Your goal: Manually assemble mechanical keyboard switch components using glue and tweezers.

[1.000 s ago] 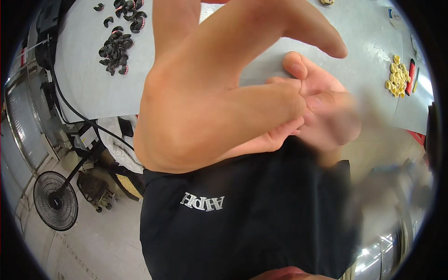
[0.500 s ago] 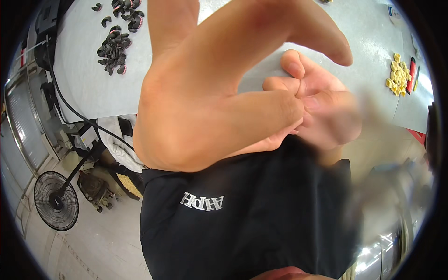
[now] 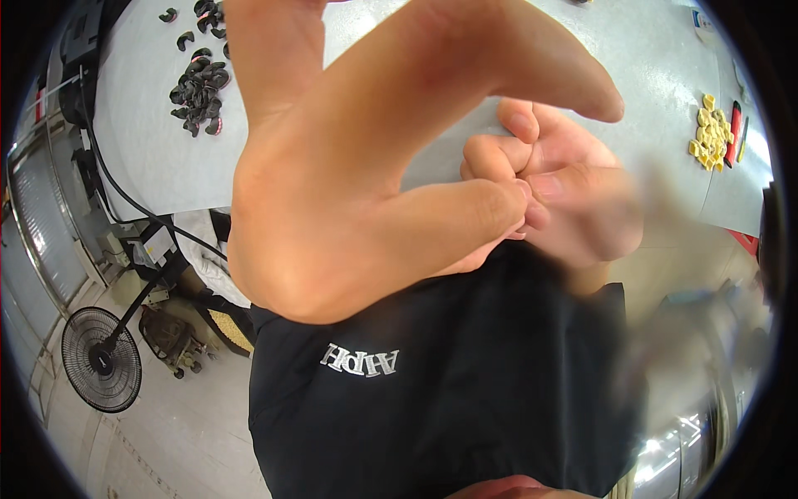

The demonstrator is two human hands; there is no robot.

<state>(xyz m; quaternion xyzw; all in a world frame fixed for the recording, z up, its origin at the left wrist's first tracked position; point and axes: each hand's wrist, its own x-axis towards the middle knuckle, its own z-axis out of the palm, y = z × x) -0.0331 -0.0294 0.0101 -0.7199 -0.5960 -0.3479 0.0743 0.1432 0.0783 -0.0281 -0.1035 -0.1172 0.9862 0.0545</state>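
My left hand (image 3: 332,191) looms large and close to the camera. Its index finger arches out to the right, while the thumb presses down against fingers partly hidden beneath it. The tip of that thumb meets the curled fingers of my right hand (image 3: 573,187), whose thumb is pressed in too. Both hands meet above my black top (image 3: 440,391). Whatever is pinched between them is too small or too well hidden to make out. A blur covers the outer side of the right hand.
On the grey table (image 3: 141,158), black curved pieces (image 3: 199,91) with some pink edges lie at left. Yellow pieces (image 3: 709,137) sit at right beside a red-and-black tool (image 3: 733,133). A black cable (image 3: 125,187) hangs past the table edge, above a fan (image 3: 100,359).
My left hand has shifted slightly left and down, its thumb tip sliding back a little along the right hand's fingers. The right hand has hardly moved.
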